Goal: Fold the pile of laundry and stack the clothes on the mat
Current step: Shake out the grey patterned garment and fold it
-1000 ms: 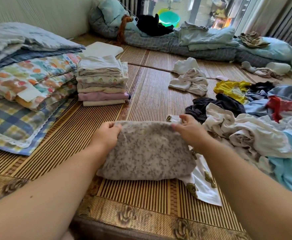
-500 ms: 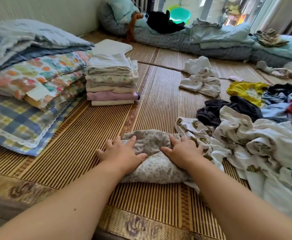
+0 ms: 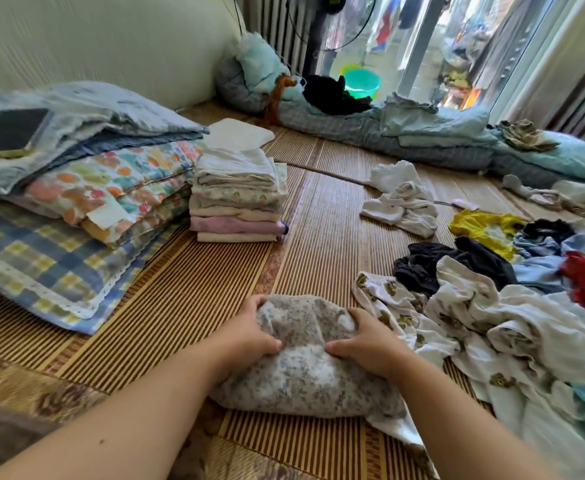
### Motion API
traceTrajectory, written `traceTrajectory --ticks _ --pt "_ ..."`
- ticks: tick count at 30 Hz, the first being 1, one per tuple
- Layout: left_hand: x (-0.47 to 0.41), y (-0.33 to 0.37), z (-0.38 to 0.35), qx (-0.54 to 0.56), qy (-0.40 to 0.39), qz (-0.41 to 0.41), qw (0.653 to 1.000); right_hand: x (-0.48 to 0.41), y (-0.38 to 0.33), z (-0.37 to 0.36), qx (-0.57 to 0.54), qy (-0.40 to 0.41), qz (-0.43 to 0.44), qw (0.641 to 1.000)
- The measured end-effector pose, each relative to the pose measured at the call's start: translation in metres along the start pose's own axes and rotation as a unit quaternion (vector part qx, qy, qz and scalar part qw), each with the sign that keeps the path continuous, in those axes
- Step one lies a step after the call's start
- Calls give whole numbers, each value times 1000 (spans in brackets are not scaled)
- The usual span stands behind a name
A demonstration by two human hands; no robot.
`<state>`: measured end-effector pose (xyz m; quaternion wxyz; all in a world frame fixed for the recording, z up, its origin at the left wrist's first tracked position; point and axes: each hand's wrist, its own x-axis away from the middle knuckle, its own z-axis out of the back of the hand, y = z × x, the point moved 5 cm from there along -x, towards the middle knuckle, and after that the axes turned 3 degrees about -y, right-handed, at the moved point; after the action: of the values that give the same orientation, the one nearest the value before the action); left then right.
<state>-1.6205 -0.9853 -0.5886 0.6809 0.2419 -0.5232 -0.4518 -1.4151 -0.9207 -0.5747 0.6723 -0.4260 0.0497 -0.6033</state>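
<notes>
partway through: left hand (image 3: 249, 332) and right hand (image 3: 365, 337), each grip curled on the folded speckled cloth (image 3: 304, 368) lying on the mat (image 3: 187, 313); folded stack (image 3: 237, 195) stands beyond; unfolded pile (image 3: 491, 306) remains.

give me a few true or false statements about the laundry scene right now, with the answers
1. Both hands hold the speckled grey garment. True: the left hand and right hand grip its sides.
2. The folded stack lies to the right of the person. False: it sits to the left, beside the floral bedding.
3. The unfolded pile lies to the right. True.
4. The yellow garment tops the folded stack. False: it lies in the loose pile.
5. The green bucket stands on the mat. False: it stands behind the bedding by the window.
</notes>
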Motion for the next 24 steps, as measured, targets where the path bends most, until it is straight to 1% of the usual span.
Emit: traceTrajectory --ticks 2,4,7,10,11,15,20,22,24 --pt "4 -2 2 28 -11 -7 1000 0 -3 -2 -38 -8 4 999" --pt "6 -3 7 66 6 -28 997 1 -6 -4 -81 -10 12 997" --pt "11 -1 16 74 64 -88 991 -3 -19 3 -110 13 50 993" --pt "15 13 43 125 118 -139 975 -13 -55 26 -125 36 105 986" --pt "15 24 58 116 140 -153 971 -19 -71 36 -134 45 126 982" --pt "-3 90 140 14 222 -200 954 -63 -151 76 -147 85 194 966" --pt "-50 171 240 -76 310 -225 920 -137 -256 116 -102 167 289 937" --pt "-74 187 266 -109 351 -216 904 -169 -286 122 -72 186 307 931" --pt "-102 191 285 -144 370 -194 897 -203 -302 120 -38 182 300 936"
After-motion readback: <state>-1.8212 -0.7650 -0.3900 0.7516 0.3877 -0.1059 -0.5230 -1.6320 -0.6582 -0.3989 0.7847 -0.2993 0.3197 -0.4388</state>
